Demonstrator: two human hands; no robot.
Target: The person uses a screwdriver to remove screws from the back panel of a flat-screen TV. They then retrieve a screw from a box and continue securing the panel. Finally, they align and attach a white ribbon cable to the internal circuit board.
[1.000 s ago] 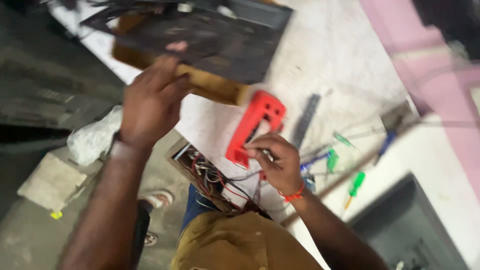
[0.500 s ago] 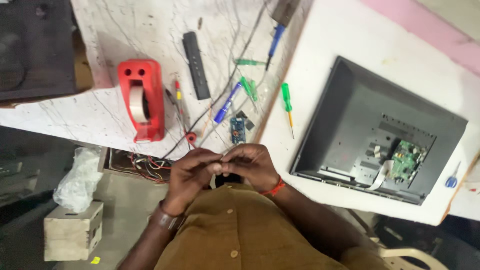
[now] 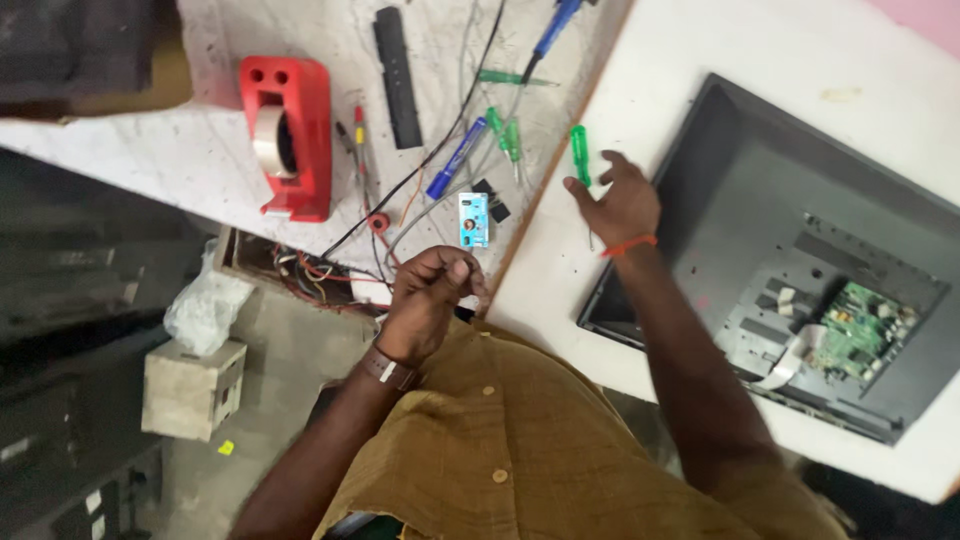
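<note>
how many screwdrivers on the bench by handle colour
green-handled screwdrivers: 4, one under the right hand
blue-handled screwdrivers: 2
total: 6
The left hand is closed near the bench edge and touches none of them.

A scuffed white desk (image 3: 200,160) carries a red tape dispenser (image 3: 288,135), a black bar (image 3: 397,75), a blue pen (image 3: 456,158) and loose wires (image 3: 420,185). Green screwdrivers (image 3: 578,155) lie by the wooden seam, beside a small blue board (image 3: 473,219). On the cleaner white desk (image 3: 720,60) rests an opened grey monitor (image 3: 790,250), back up, what looks like its green circuit board (image 3: 862,330) exposed.
</note>
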